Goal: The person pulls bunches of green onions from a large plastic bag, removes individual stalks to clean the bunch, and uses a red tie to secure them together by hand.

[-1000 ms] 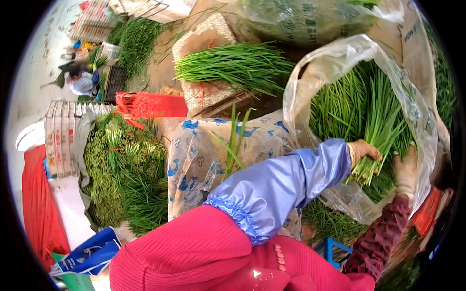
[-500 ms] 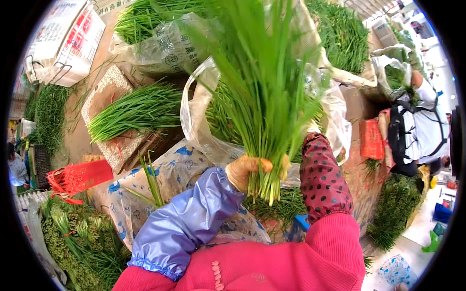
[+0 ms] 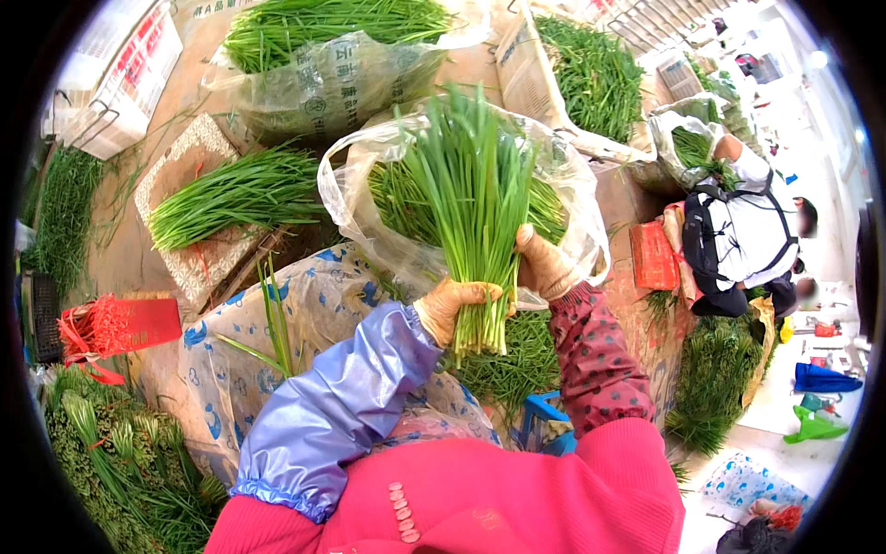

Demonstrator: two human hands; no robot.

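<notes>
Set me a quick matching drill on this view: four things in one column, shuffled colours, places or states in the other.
1. Central green bundle
2. Left oversleeve
3. Right oversleeve
4. Red strands

A. Dark red with dark dots
B. Gripped by the left hand
C. Beside a red packet, left side of view
D. Shiny bluish-purple

Pairs: 1-B; 2-D; 3-A; 4-C
</notes>
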